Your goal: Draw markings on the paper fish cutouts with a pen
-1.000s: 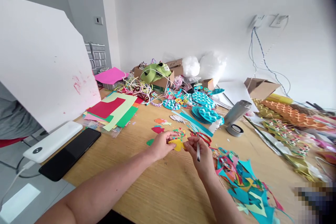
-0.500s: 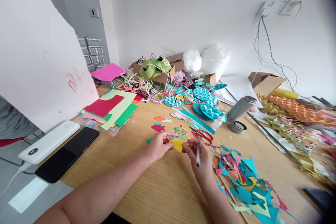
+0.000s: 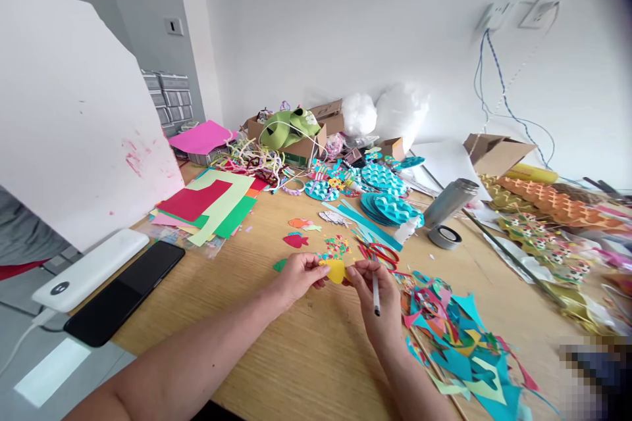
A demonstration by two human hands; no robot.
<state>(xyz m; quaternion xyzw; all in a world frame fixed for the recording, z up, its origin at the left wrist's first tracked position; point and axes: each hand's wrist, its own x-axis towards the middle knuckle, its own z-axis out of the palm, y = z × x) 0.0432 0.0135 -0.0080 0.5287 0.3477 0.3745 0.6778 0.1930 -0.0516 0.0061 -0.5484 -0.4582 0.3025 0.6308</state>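
Note:
A small yellow paper piece [image 3: 336, 271] is held above the wooden table between both hands. My left hand [image 3: 299, 278] pinches its left end. My right hand [image 3: 379, 296] pinches the right end, and a white pen [image 3: 376, 289] with a dark tip rests in that same hand, pointing down. Just beyond the fingers lie small coloured paper bits [image 3: 338, 247], a red paper fish [image 3: 295, 240], an orange paper fish [image 3: 301, 223] and a white fish [image 3: 332, 217]. A green paper piece [image 3: 280, 266] is partly hidden by my left hand.
Red-handled scissors [image 3: 388, 255] lie beyond my right hand, near a steel flask [image 3: 451, 202] and its lid [image 3: 445, 237]. Coloured scraps [image 3: 459, 335] spread at the right. Paper sheets [image 3: 217, 204], a black phone [image 3: 126, 291] and a white power bank [image 3: 91, 270] are on the left.
The pen in my right hand has tilted slightly, and the yellow piece has turned a little. The whole view has shifted slightly; both hands keep their hold.

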